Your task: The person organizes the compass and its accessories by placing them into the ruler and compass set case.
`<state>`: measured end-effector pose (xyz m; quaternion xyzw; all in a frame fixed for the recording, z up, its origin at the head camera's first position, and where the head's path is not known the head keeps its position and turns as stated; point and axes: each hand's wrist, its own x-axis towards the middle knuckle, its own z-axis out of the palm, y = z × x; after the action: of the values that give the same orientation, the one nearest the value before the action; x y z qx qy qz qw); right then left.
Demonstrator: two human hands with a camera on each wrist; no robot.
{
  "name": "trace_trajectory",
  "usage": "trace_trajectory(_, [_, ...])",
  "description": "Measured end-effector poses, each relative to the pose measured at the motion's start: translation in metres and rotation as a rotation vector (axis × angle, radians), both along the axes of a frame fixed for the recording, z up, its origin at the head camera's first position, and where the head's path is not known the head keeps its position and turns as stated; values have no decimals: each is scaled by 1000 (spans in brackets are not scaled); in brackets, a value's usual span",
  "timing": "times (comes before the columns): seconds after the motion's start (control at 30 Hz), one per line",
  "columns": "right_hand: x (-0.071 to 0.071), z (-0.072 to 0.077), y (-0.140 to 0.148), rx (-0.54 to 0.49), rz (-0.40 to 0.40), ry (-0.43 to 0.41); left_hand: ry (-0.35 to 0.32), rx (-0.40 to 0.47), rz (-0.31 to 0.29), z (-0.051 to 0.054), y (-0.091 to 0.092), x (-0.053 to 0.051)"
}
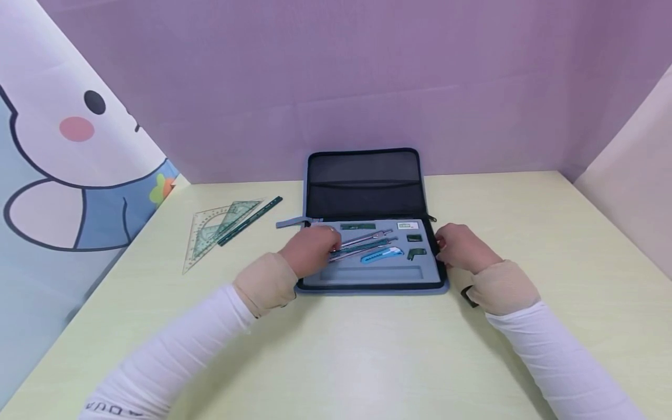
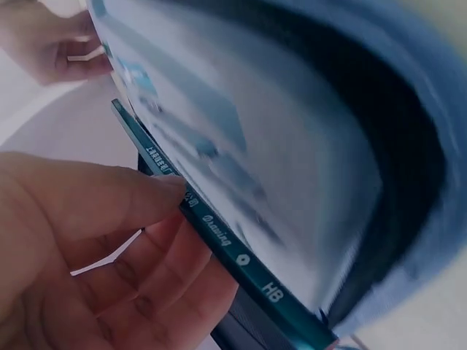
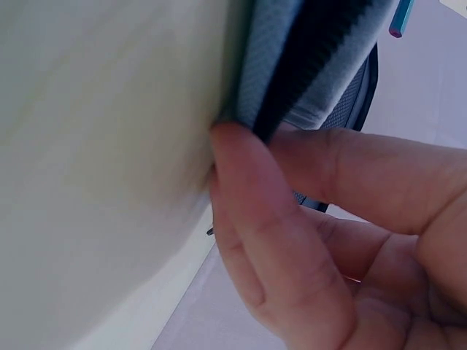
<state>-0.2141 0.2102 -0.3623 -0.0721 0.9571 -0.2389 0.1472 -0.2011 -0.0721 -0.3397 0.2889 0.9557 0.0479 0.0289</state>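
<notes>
The left hand (image 1: 314,251) pinches a green HB pencil (image 2: 226,240) between thumb and fingers, near the middle of the frame, above the tray of the case (image 1: 373,286). The right hand (image 1: 464,248) pinches the right edge of this case, so the two hands are apart. If the pencil touches the tools under it, I cannot tell.

For doing this step well, I would keep the pinch near the pencil's middle, so that neither end drops. The pencil should stay level and go slowly, because the blue cutter (image 1: 382,255) and the long metal tool (image 1: 367,238) are close and could catch it. The right hand should press the edge only lightly but steadily; otherwise the case may slide on the bench (image 1: 367,356).
</notes>
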Motion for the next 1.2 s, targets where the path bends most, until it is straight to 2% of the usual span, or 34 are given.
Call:
trace_trajectory(0.23, [1, 0, 0, 0, 5, 8, 0, 24, -71, -6, 14, 11])
trace_trajectory(0.5, [1, 0, -1, 9, 5, 5, -47, -27, -115, -10, 29, 20])
trace_trajectory(0.93, [0, 0, -1, -1, -5, -5, -81, 19, -151, -16, 34, 20])
trace_trajectory(1.2, [0, -2, 0, 6, -11, -14, -100, 38, -199, -17, 31, 18])
